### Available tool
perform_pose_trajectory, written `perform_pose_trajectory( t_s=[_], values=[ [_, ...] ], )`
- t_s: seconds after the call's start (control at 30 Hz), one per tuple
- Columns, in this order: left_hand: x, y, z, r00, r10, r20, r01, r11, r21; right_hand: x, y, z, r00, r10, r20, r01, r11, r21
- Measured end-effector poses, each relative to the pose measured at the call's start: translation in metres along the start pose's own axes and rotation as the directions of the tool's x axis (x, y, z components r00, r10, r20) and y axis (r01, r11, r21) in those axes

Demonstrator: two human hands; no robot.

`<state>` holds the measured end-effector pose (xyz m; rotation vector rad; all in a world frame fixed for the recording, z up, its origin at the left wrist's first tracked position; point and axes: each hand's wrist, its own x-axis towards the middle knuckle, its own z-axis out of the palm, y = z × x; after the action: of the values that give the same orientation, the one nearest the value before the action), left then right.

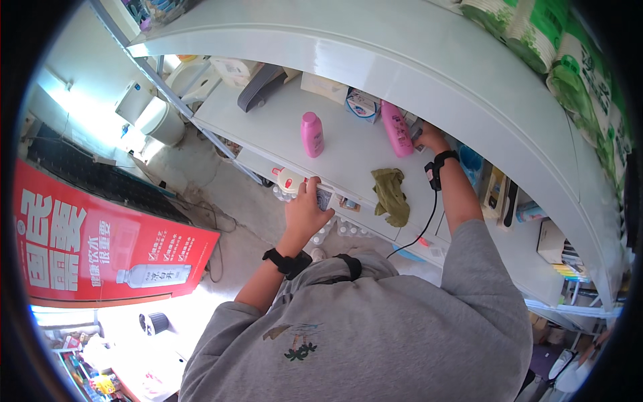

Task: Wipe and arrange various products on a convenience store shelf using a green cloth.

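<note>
My left hand (pixel 305 213) is at the front edge of a white metal shelf (pixel 346 151), thumb apart from the fingers, with nothing seen in it. Under the upper shelf, my right hand (pixel 431 137) reaches in beside a leaning pink bottle (pixel 397 128), its fingertips at small grey and white items (pixel 418 131); whether it grips one is hard to see. A second pink bottle (pixel 313 134) stands upright further left on the shelf. Between my hands, nearer the front, a crumpled olive-green cloth (pixel 390 196) lies on the shelf.
The upper shelf (pixel 351 55) overhangs the back, holding green-wrapped packs (pixel 577 85). A blue and white box (pixel 362 105) and a grey curved item (pixel 261 86) stand at the back. Below are a cream jug (pixel 290 181) and packed bottles (pixel 354 228). A black cable (pixel 435 211) hangs from my right wrist.
</note>
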<state>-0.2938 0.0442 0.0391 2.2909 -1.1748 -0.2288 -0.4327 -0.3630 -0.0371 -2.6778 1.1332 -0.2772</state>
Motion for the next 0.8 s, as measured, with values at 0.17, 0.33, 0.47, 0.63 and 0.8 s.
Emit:
perform_pose_trajectory(
  t_s=[0.17,0.33,0.47,0.63,0.8],
  values=[
    [-0.006,0.0,-0.001,0.998,0.015,0.068,-0.018,0.999,0.047,-0.008,-0.004,-0.008,0.997,0.079,-0.004,-0.079,0.994,-0.074],
    [-0.012,0.01,-0.011,0.99,0.133,0.048,-0.13,0.99,-0.062,-0.059,0.01,-0.017,0.901,-0.004,-0.434,0.108,0.971,0.215],
    [-0.017,0.032,-0.023,0.965,0.254,0.063,-0.244,0.96,-0.134,-0.151,-0.14,-0.048,0.999,0.03,-0.02,-0.003,0.619,0.786],
    [-0.015,0.063,-0.04,0.837,0.528,0.141,-0.516,0.849,-0.118,-0.217,-0.204,-0.031,0.813,-0.235,0.533,-0.563,-0.083,0.822],
    [-0.025,0.059,-0.033,0.847,0.373,0.379,-0.358,0.927,-0.112,-0.22,-0.197,-0.056,0.543,-0.561,0.626,-0.839,-0.39,0.378]
  ],
)
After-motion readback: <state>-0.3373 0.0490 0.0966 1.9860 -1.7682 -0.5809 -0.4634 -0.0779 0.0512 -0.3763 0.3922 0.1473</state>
